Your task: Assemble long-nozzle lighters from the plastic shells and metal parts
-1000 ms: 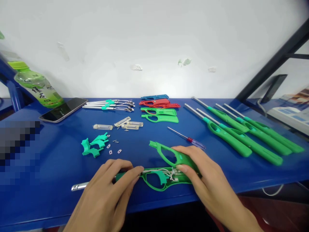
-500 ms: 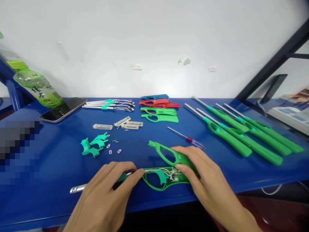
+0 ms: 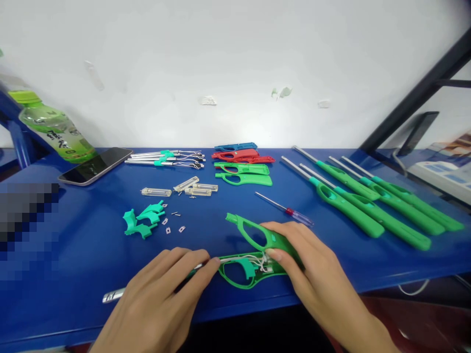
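While the left hand [image 3: 158, 291] arches, pinching a tube [image 3: 113, 295], the right hand [image 3: 314, 264] grips a green half-shell [image 3: 273, 241].

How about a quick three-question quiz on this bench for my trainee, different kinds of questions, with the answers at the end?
1. Which hand grips the raised green shell half?
2. True or false: the screwdriver lies on the blue table, in neither hand.
3. How many green-handled metal rods lie on the right side of the table? A) three, B) five, C) eight.

Key:
1. The right hand.
2. True.
3. B, five.
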